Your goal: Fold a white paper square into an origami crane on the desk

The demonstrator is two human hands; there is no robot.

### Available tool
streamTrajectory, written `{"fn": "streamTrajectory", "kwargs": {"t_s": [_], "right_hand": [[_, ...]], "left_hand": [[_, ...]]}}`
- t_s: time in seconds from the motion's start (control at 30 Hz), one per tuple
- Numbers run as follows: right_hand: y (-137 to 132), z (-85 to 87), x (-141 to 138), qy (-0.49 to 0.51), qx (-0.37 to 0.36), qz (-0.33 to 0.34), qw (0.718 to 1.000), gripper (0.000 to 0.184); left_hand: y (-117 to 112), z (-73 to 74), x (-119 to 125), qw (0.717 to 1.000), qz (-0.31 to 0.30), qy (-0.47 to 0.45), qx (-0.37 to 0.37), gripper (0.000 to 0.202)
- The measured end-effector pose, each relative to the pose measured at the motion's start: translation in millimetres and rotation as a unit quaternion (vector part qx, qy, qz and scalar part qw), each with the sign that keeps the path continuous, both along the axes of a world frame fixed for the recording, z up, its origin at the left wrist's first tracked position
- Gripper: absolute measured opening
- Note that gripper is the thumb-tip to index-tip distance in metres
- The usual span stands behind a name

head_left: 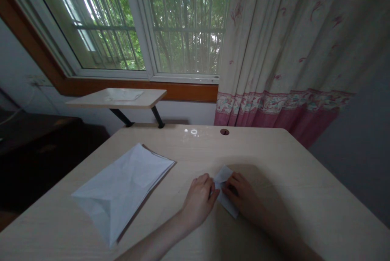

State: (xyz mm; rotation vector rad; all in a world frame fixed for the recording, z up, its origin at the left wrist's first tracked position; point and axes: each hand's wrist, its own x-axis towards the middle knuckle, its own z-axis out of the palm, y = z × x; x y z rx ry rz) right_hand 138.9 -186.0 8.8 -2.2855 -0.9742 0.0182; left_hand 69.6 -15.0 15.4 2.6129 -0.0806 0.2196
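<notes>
Small folded white paper [224,173], one piece, lies on the right half of the pale wood-grain desk [183,151], slanting between two bare hands. One larger bundle of creased white paper [128,188] lies flat to the left, well apart from it; its right edge shows layers, but whether these are several sheets or folds of one cannot be told. One pale raised shelf [157,96] stands on two visible black metal legs [157,117] at the desk's far left, with thin whitish material on top. One round brown cap [224,132] sits near the far edge.

The left hand [199,196] comes in from the lower left, back upward, fingers bent together; its grip is narrow, thumb and forefinger on the small paper's left edge. The right hand [242,196] comes from the lower right, fingers curled, holding the same paper's right side in a narrow pinch.

Fingers cover the small paper's middle, leaving its upper end and a lower strip in sight. The right palm is in dark shadow, its fingertips hard to separate. Both forearms are cut off at the bottom border.
</notes>
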Motion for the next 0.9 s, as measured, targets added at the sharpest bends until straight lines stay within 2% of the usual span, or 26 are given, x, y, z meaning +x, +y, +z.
{"fn": "streamTrajectory", "kwargs": {"t_s": [0.17,0.5,0.9], "right_hand": [[3.0,1.1,-4.1,-0.004,-0.008,-0.014,1.0,0.007],[0.8,-8.8,-5.4,-0.032,-0.059,-0.076,0.995,0.003],[3.9,3.0,-6.4,-0.01,-0.098,-0.125,0.987,0.007]], "left_hand": [[-2.0,-0.2,-0.7,1.0,0.007,0.007,0.008,0.006],[-2.0,5.4,-2.9,0.998,0.024,0.004,0.064,0.01],[4.0,4.6,0.1,0.999,0.041,-0.011,0.012,0.018]]}}
